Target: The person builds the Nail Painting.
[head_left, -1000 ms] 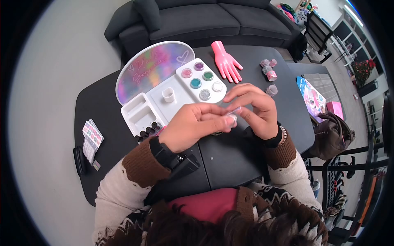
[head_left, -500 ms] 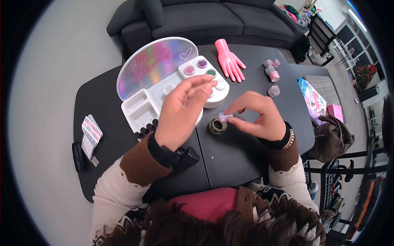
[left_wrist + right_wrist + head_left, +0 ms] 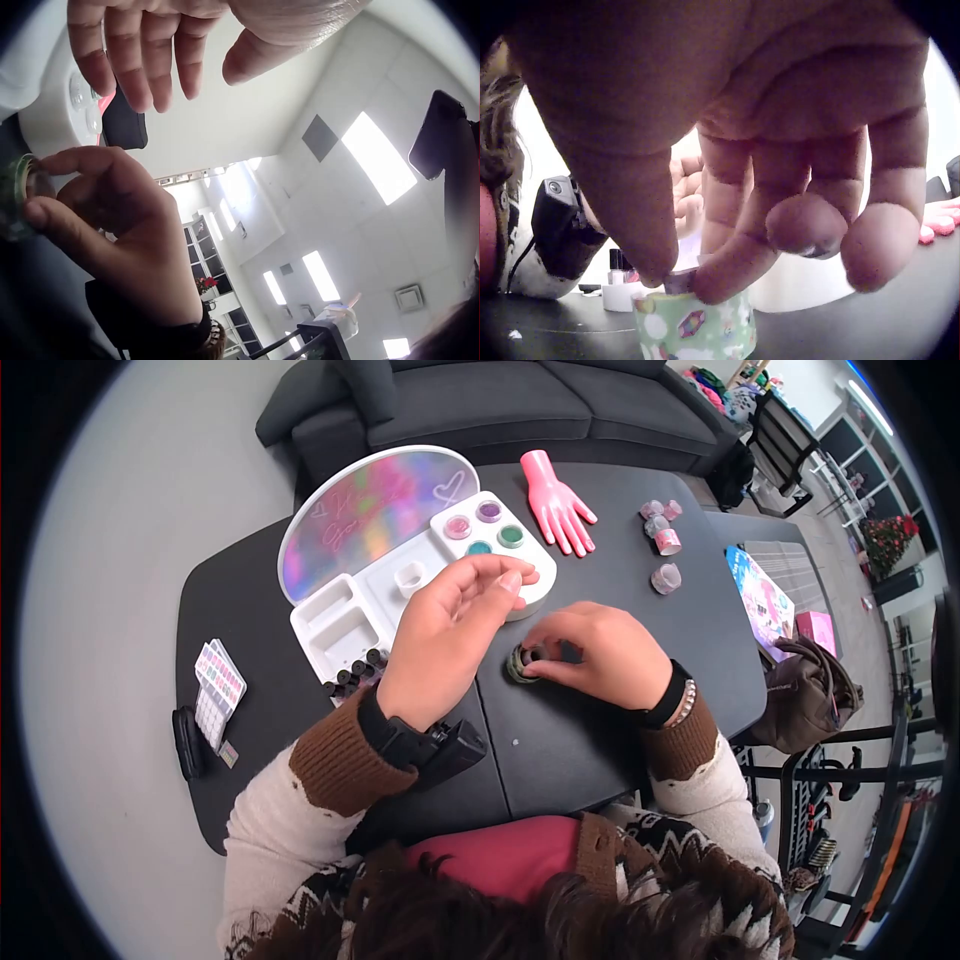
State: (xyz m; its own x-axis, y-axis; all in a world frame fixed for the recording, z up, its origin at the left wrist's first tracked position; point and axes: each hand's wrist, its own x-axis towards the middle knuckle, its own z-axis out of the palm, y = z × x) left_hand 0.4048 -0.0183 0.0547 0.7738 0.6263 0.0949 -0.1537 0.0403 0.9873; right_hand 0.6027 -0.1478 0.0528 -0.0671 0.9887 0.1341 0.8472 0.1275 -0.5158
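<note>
Thumb and fingertip of the right hand (image 3: 605, 655) pinch a small purplish see-through piece (image 3: 681, 282), held down in the opening of a green patterned ring-shaped roll (image 3: 697, 330). In the head view the roll (image 3: 517, 664) lies on the black table; the fingers hide most of the piece. The left hand (image 3: 435, 640) hovers in front of the white tray (image 3: 384, 585), its fingers loosely bent; the left wrist view shows this hand (image 3: 187, 30) holding nothing, with a gap between thumb and fingers.
Glitter pots (image 3: 457, 527) sit in the tray beside its holographic panel (image 3: 370, 510). Dark-capped bottles (image 3: 350, 680) stand near the left sleeve. A pink model hand (image 3: 555, 505), several small jars (image 3: 665, 578) and nail sheets (image 3: 218, 685) lie on the table.
The hands were together; the left has moved away to the left and let go. The right has carried the small piece down to the roll, which has come into view.
</note>
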